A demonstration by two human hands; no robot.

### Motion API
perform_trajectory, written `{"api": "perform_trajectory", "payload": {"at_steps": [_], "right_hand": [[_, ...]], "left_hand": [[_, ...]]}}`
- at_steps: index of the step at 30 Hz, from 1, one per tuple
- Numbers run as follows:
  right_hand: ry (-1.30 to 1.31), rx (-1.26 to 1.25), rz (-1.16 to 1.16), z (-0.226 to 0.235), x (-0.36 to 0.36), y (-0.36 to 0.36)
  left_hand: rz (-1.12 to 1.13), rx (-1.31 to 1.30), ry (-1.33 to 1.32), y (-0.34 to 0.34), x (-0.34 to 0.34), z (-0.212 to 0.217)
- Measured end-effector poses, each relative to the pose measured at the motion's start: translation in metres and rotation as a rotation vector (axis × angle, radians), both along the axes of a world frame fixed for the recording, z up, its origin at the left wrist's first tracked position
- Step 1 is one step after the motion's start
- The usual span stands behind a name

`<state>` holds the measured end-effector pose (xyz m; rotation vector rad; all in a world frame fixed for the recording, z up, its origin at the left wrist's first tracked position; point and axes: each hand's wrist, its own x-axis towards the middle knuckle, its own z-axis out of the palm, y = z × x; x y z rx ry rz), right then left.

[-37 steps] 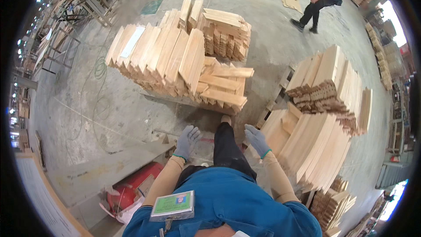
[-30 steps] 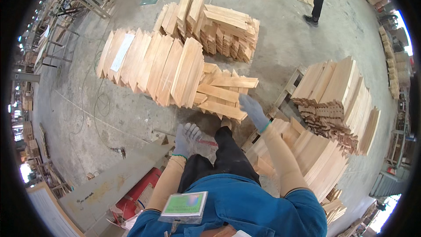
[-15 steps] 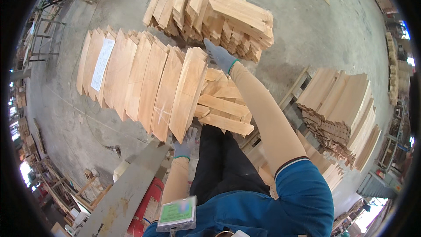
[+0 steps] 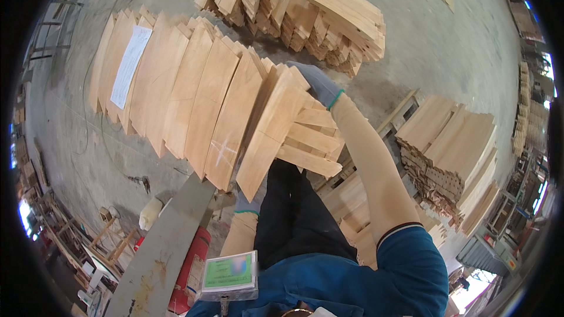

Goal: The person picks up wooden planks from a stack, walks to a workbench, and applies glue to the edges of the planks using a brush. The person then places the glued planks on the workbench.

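A few wooden boards (image 4: 271, 132) with slanted ends stand a little apart from the long row of wooden boards (image 4: 182, 91), leaning to the right. My right hand (image 4: 317, 84), in a grey glove, wraps round their far end, its fingertips hidden behind the wood. At their near end is my left hand (image 4: 248, 203), also gloved; the boards cover most of its fingers. Beneath and right of them lie shorter wooden pieces (image 4: 311, 138), loosely crossed. A sheet of paper (image 4: 130, 67) lies on the row's left part, and a chalk-like mark shows on a board near the gap.
Another stack of boards (image 4: 335, 14) stands beyond the row. To the right is a tall board pile (image 4: 449, 132). A grey metal beam (image 4: 161, 252) runs close by on my left, next to a red cylinder (image 4: 194, 264). A cable trails on the concrete floor (image 4: 64, 120).
My right hand has come from beyond the row onto the boards' far end. Those end boards have tipped right, opening a gap to the row. The whole view has shifted slightly.
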<state>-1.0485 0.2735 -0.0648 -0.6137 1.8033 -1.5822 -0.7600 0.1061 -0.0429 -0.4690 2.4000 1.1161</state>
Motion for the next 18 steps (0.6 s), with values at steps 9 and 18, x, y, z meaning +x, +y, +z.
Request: {"api": "perform_trajectory", "payload": {"at_steps": [9,18], "right_hand": [[-0.675,-0.028,-0.441,-0.033,0.078,0.065],[-0.432,0.407,-0.176,-0.091,0.02,0.029]], "left_hand": [[0.326,0.132,0.013,0.039,0.075,-0.044],[0.375,0.101,0.22,0.045,0.068,-0.169]]}}
